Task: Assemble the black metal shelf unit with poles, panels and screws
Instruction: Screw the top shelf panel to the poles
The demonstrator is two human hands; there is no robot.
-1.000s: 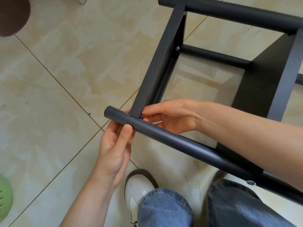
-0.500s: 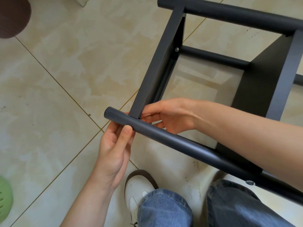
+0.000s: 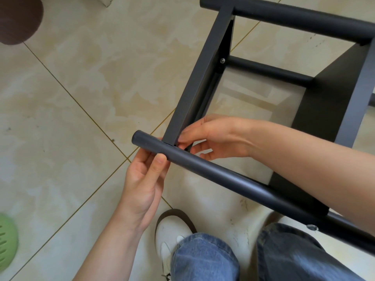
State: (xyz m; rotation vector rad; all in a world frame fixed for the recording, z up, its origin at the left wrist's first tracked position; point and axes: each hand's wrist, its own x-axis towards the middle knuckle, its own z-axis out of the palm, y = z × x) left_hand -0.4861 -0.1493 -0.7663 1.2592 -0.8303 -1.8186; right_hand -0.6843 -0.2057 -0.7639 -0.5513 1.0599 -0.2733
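Beige marbled floor tiles [image 3: 85,82] with thin gold grout lines fill my view, and the black metal shelf unit [image 3: 203,82] lies on its side across them. My left hand [image 3: 142,185] comes up from below with the palm facing me; its thumb lies along the near black round metal pole [image 3: 213,171] and its fingers curl round behind, gripping it close to the pole's open end. My right hand [image 3: 215,136] reaches in from the right over that pole, fingertips pinched together at the corner where the flat black panel edge [image 3: 194,78] meets the pole. What they pinch is hidden, so I cannot tell. I count three poles, two panels and one silver screw [image 3: 222,61] inside the far corner. One white shoe [image 3: 172,234] and two blue denim knees [image 3: 205,258] show below. A green slotted object [image 3: 7,240] and a dark brown round object [image 3: 18,17] are cut off at the left edge.
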